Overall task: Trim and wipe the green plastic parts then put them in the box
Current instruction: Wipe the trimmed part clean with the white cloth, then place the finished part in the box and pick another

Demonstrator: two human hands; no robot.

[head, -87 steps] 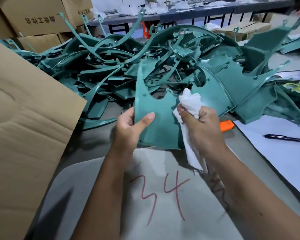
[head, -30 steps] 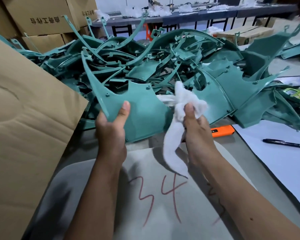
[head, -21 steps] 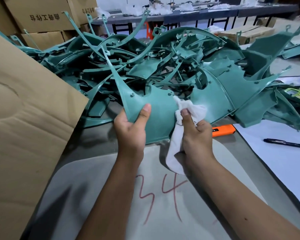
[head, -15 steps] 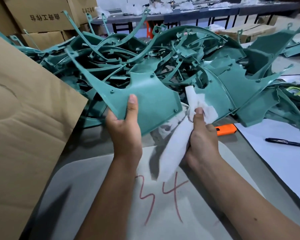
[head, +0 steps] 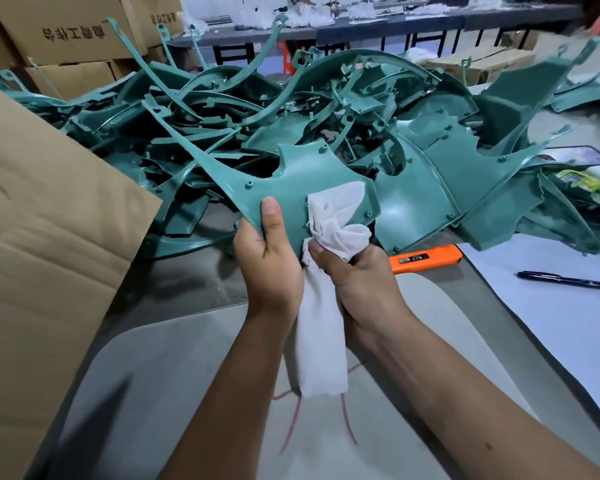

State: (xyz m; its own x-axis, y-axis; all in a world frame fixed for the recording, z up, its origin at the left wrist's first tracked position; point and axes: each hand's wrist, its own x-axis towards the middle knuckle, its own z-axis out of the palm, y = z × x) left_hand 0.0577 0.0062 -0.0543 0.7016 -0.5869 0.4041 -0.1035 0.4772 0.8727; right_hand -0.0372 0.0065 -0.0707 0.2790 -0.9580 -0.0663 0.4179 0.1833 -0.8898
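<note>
Shifts cloth (head: 336, 216) back onto green part (head: 312, 181), held above tabletop (head: 194, 282) before the pile, left hand (head: 267, 261) gripping its edge, right hand (head: 357, 271) clutching the cloth; best wiped firmly along each edge.

You are looking over a grey worktable (head: 187, 282). At 9 o'clock a brown cardboard flap (head: 49, 254) leans over its edge. At 11 o'clock stacked cardboard cartons (head: 66, 32) bear dark printed characters. At 12 o'clock a long dark bench (head: 378, 24) on black legs carries white clutter. At 3 o'clock white paper sheets (head: 551, 323) lie on the worktable, a black pen (head: 568, 281) resting on them. Lighting is even and diffuse.
</note>
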